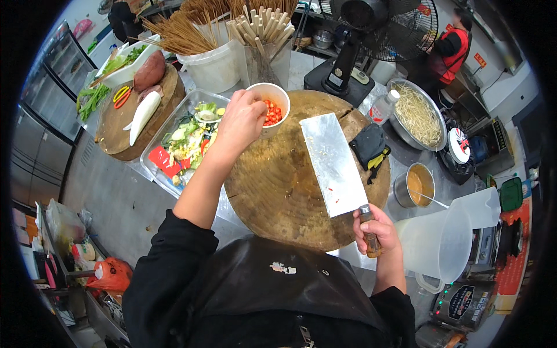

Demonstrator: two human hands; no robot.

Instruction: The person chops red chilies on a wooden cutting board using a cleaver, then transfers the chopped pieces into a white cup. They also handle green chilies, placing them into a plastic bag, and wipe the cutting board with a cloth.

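Observation:
My left hand [243, 119] is over the left side of a white paper cup [277, 129]. Its curled fingers hide part of the rim, and whether they pinch anything does not show. Cut red chillies [273, 114] lie inside the cup, which stands at the far edge of a round wooden chopping block [274, 187]. In my right hand [379, 229] is the wooden handle of a broad cleaver [333, 165]. The blade extends flat over the block's right side, with a few red bits on it. Beside it rests a black and yellow cloth item [370, 145].
Left is a clear plastic tray [150, 163] of vegetable scraps; farther, a smaller block [124, 141] holds a peeled white root [145, 114] and scissors [122, 96]. At right are a bowl of bean sprouts [417, 115], a metal pot [404, 191] and a plastic jug [439, 243]. A fan [343, 65] stands behind.

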